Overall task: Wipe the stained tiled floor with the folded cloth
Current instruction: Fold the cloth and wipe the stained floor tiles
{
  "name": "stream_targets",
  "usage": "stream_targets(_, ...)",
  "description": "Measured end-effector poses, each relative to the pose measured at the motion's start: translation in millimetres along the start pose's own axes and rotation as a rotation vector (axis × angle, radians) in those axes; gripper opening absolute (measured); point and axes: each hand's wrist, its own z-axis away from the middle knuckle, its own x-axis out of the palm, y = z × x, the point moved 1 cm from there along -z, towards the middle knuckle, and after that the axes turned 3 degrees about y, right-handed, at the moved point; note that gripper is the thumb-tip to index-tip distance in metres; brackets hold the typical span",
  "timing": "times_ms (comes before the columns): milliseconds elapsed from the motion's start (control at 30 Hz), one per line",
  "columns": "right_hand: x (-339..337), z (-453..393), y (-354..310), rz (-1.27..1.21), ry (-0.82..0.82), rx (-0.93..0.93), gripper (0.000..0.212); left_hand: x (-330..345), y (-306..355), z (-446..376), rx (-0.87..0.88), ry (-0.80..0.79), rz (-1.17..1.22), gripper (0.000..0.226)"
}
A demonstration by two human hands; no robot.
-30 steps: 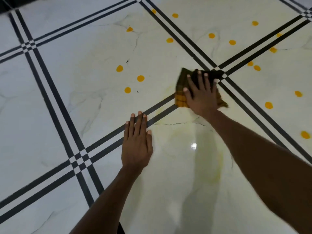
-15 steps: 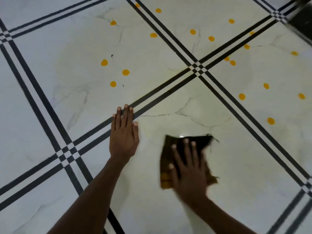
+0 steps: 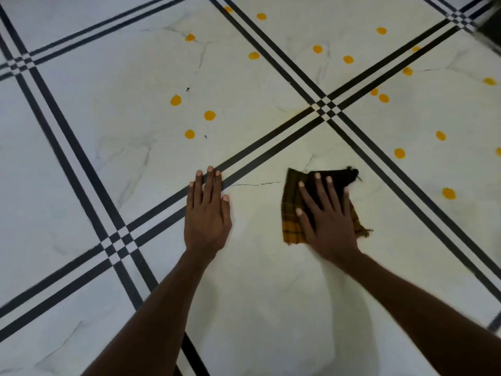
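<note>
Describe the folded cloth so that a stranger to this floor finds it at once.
Start at the crossing of black stripes on the tiled floor. On the tile nearer the person, the folded cloth lies flat under the right hand. Alone among the round orange stains, it is dark, yellow-checked and frayed.

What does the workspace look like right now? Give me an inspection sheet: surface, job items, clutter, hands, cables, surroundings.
Surface: glossy white marble-look tiled floor with black double-stripe borders; a faint yellowish smear shows on the tile under the arms.
Job's things: folded dark cloth with yellow check pattern lies flat on the tile near the stripe crossing; round orange stain spots are scattered on the tiles beyond and to the right.
Clutter: a few tiny dark specks near the orange spots.
Hands: left hand rests flat on the floor, fingertips at a black stripe; right hand presses flat on the cloth, fingers spread.
Cables: nothing seen.
Surroundings: dark blurred object at the top right corner, cannot identify.
</note>
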Motion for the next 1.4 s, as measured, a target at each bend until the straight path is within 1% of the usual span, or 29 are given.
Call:
stream_targets(33, -2, -22, 5, -0.006, -0.010, -0.093, 0.063, 2, -1, 0, -0.003, -0.002, 0.002, 0.058)
stream_targets(67, -2, -49, 11, -0.005, 0.010, -0.114, 0.063, 3, -1, 0, -0.003, -0.002, 0.004, 0.058)
stream_targets(100, -3, -80, 16, 0.006, 0.054, -0.063, 0.063, 4, -2, -1, -0.003, 0.001, 0.004, 0.058)
stream_targets(167, -1, -140, 15, 0.000, 0.114, 0.177, 0.065, 5, -2, -1, -0.002, 0.009, 0.005, 0.057)
stream_targets(200, 1, -160, 1, -0.001, 0.126, 0.257, 0.065, 5, -2, 0, -0.003, 0.014, 0.007, 0.057)
stream_targets(233, 4, -168, -20, 0.004, 0.123, 0.237, 0.064, 5, -2, 0, 0.000, 0.017, 0.008, 0.057)
stream_targets(267, 7, -163, -41, 0.014, 0.123, 0.118, 0.063, 3, -1, 0, 0.005, 0.016, 0.008, 0.057)
stream_targets(333, 10, -118, -71, 0.040, 0.070, -0.244, 0.058, 2, -2, 0, 0.009, 0.013, 0.022, 0.057)
stream_targets(367, 10, -86, -69, 0.030, 0.027, -0.363, 0.057, 1, -2, 0, 0.011, 0.005, 0.033, 0.057)
stream_targets(400, 8, -58, -56, 0.024, 0.002, -0.401, 0.058, 0, -2, 0, 0.016, -0.001, 0.040, 0.058)
stream_targets(433, 6, -34, -35, 0.027, 0.001, -0.343, 0.060, 0, -2, 1, 0.017, -0.002, 0.041, 0.058)
stream_targets(467, 2, -12, -12, 0.023, 0.026, -0.189, 0.061, 0, -1, 1, 0.014, 0.003, 0.037, 0.058)
stream_targets(533, -7, 30, 33, 0.002, 0.097, 0.261, 0.063, 0, 1, 0, 0.007, 0.014, 0.025, 0.057)
stream_targets(567, -9, 51, 36, 0.001, 0.126, 0.425, 0.064, 0, 1, -1, 0.002, 0.016, 0.022, 0.057)
stream_targets(600, -10, 70, 24, 0.023, 0.145, 0.503, 0.065, 1, 2, -1, 0.003, 0.019, 0.022, 0.057)
stream_targets(633, -7, 84, 0, 0.036, 0.129, 0.472, 0.066, 1, 2, -1, 0.003, 0.021, 0.020, 0.057)
stream_targets(700, 2, 100, -56, -0.056, 0.040, 0.203, 0.066, 2, 2, 1, 0.012, 0.026, 0.022, 0.057)
stream_targets(733, 6, 92, -73, -0.105, 0.017, 0.058, 0.065, 1, 2, 1, 0.017, 0.028, 0.024, 0.057)
stream_targets(767, 9, 72, -79, -0.136, 0.012, -0.054, 0.064, 1, 1, 1, 0.020, 0.029, 0.027, 0.057)
stream_targets(833, 12, 14, -69, -0.132, 0.039, -0.152, 0.062, 2, -1, 2, 0.031, 0.026, 0.038, 0.058)
stream_targets(900, 10, -44, -32, -0.101, 0.065, -0.091, 0.062, 1, -2, 3, 0.032, 0.030, 0.045, 0.058)
stream_targets(967, 1, -70, 22, -0.034, 0.085, 0.095, 0.065, 1, -2, 2, 0.040, 0.034, 0.050, 0.059)
stream_targets(1033, -8, -50, 67, -0.020, 0.134, 0.281, 0.068, 2, -1, 2, 0.047, 0.044, 0.037, 0.059)
stream_targets(1067, -11, -25, 75, -0.029, 0.173, 0.357, 0.068, 3, -2, 1, 0.046, 0.046, 0.021, 0.059)
stream_targets(1133, -13, 42, 57, -0.011, 0.189, 0.435, 0.066, 3, 1, 1, 0.032, 0.027, -0.001, 0.060)
stream_targets(1200, -4, 90, 10, -0.024, 0.127, 0.323, 0.065, 2, 6, -2, 0.048, -0.008, 0.009, 0.061)
stream_targets(1267, 7, 84, -18, -0.092, 0.088, 0.156, 0.062, 5, 26, -7, 0.195, -0.046, 0.035, 0.060)
stream_targets(1333, 10, 34, -9, -0.107, 0.090, -0.006, 0.059, 12, 52, -15, 0.349, -0.078, 0.070, 0.059)
stream_targets(1400, 7, -20, 29, -0.070, 0.054, -0.070, 0.058, 27, 82, -26, 0.411, -0.097, 0.116, 0.058)
